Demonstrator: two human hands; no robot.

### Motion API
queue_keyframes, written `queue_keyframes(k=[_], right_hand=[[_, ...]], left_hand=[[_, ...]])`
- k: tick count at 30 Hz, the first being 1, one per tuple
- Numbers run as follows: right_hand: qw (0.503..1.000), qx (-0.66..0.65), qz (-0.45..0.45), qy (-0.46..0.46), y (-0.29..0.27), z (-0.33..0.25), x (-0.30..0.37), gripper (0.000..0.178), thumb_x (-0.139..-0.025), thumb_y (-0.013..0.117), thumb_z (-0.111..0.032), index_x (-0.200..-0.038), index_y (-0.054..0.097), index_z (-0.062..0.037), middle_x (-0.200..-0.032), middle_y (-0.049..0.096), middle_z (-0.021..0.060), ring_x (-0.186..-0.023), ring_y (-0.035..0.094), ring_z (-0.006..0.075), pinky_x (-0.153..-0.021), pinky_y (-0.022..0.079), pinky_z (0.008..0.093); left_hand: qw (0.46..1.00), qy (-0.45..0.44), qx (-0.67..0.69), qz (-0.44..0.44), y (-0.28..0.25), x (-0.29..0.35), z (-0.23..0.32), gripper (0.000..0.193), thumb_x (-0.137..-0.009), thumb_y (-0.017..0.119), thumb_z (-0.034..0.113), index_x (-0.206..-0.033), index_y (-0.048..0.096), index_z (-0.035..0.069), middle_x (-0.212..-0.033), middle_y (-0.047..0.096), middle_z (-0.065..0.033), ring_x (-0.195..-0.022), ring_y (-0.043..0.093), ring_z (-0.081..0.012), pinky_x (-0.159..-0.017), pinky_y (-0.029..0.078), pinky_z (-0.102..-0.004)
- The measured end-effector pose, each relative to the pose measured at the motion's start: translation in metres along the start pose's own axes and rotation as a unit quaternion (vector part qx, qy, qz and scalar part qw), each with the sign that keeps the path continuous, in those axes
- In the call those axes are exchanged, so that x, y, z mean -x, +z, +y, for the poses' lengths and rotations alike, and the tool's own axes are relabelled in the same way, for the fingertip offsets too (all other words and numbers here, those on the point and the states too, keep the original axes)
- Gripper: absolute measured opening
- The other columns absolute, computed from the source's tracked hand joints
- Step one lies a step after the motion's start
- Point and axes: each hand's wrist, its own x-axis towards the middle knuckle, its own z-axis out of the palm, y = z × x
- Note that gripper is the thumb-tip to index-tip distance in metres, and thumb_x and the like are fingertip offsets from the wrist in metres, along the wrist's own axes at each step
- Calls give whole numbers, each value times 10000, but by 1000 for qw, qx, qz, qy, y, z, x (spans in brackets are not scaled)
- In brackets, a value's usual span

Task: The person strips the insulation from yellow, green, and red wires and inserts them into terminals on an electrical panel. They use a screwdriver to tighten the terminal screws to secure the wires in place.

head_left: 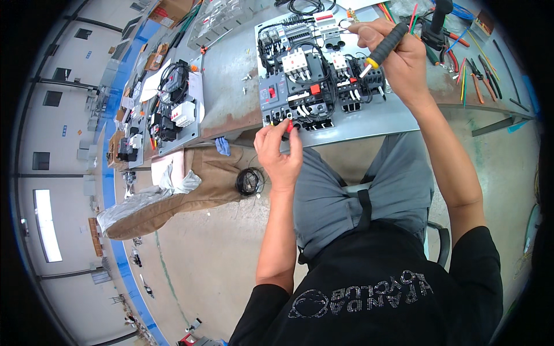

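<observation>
Many black wires (333,95) look joined on the board (359,123) already. At its seven o'clock, the left hand (279,154) pinches a red piece (289,125), maybe not fixed yet. At two o'clock, the right hand (406,68) grips a screwdriver (387,46).

A: Any gap left of the panel (360,130)?
B: Yes, table strip (226,95) is open bar small loose parts (247,77).
A: Right?
B: Tight. Right hand (404,64) and screwdriver (388,45) over upper-right corner, hand tools (478,92) beyond.
A: Front?
B: Left hand (281,154) blocks left corner; rest open.
</observation>
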Motion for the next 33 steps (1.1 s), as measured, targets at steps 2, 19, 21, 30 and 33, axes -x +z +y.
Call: queue_keyframes(k=[2,19,21,30,33], right_hand=[[1000,-1,4,19,1,2,1,313,-1062,685,-266,-1121,783,26,-967,757,58,-843,659,104,-675,510,251],[995,-53,25,78,3,-2,10,261,-1052,692,-220,-1130,790,9,-948,738,39,-861,654,106,-744,505,251],[995,-46,21,83,4,-2,9,267,-1050,698,-229,-1128,792,8,-934,732,34,-855,653,101,-736,497,247],[995,-42,2,88,6,-10,6,312,-1052,704,-281,-1107,795,12,-916,737,40,-842,653,94,-729,492,244],[996,-43,13,73,4,-9,6,322,-1052,706,-293,-1104,794,12,-921,742,42,-840,652,92,-716,487,236]], left_hand=[[999,17,-32,17,6,-5,4,214,-891,802,52,-1104,775,45,-953,716,-74,-985,620,-242,-850,502,-359],[981,4,-166,102,31,0,5,160,-796,820,64,-919,719,78,-1018,595,-97,-998,573,-319,-868,457,-451],[980,2,-173,103,29,-1,4,151,-802,817,68,-909,710,76,-1022,598,-96,-1008,575,-322,-870,456,-453],[985,-2,-149,82,32,1,-2,196,-850,820,107,-1038,768,91,-1079,627,-81,-1103,585,-318,-946,463,-451],[990,8,-120,71,26,9,-6,251,-857,823,113,-1106,789,109,-1119,640,-76,-1127,586,-320,-983,462,-449]])
